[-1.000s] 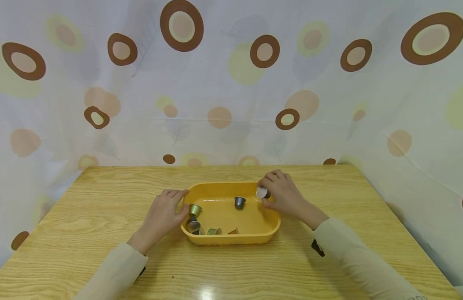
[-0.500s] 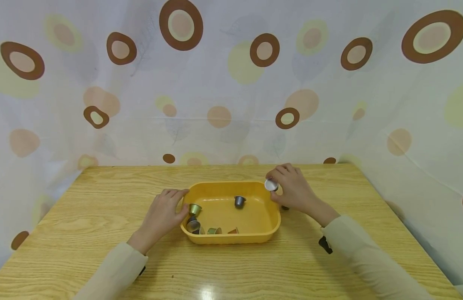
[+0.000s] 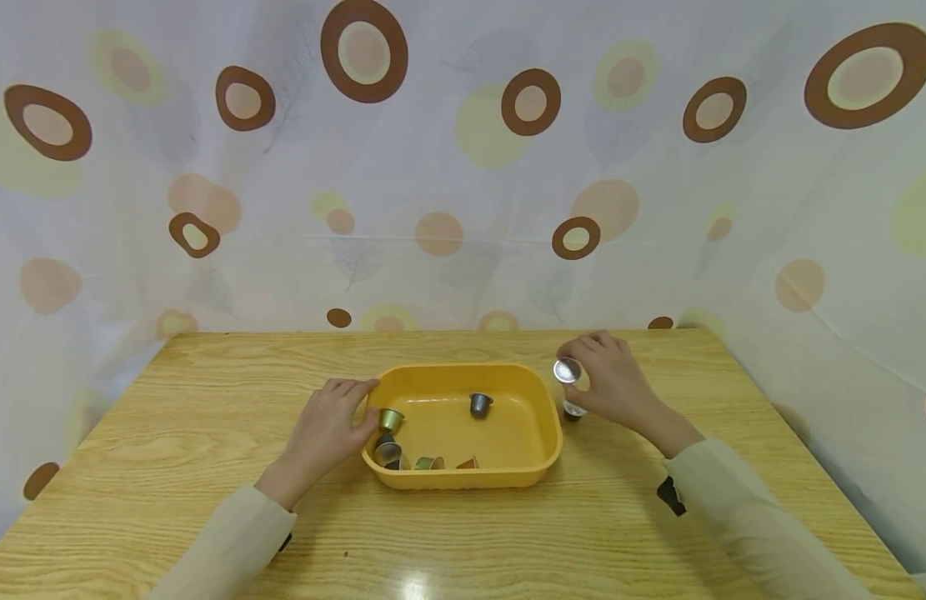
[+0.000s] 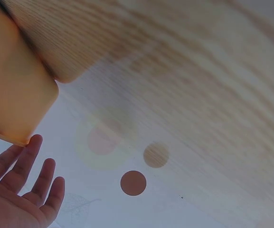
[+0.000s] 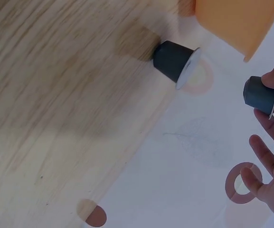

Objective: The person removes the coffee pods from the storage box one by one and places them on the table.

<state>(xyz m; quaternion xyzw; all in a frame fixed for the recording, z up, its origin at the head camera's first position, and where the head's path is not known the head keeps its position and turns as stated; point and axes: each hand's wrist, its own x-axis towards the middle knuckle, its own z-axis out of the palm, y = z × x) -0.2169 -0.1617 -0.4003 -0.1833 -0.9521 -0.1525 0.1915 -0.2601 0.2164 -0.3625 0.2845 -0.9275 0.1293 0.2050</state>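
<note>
In the head view, my left hand (image 3: 323,437) pinches the left rim of a yellow tray (image 3: 463,479), thumb on one side and fingers on the other. My right hand (image 3: 620,387) is beyond the tray's right end. Between thumb and fingers it holds a dark coffee capsule (image 5: 260,94), its silvery lid facing the head camera. Just below, a second dark coffee capsule (image 5: 174,61) stands lid up on the table, apart from the held one. Inside the tray lie a dark blue-grey capsule (image 3: 480,406), a gold-green capsule (image 3: 391,419) and several others along the near and left walls.
A wood-grain table (image 3: 463,542) carries everything. Behind it and at the sides hangs a pale curtain (image 3: 440,167) with brown and beige spots. The tray's wall (image 5: 236,23) rises close beside the standing capsule.
My right hand has carried the dark capsule from inside the tray rightward over the rim, to above the standing capsule, which has come into view. The left hand and tray stay put.
</note>
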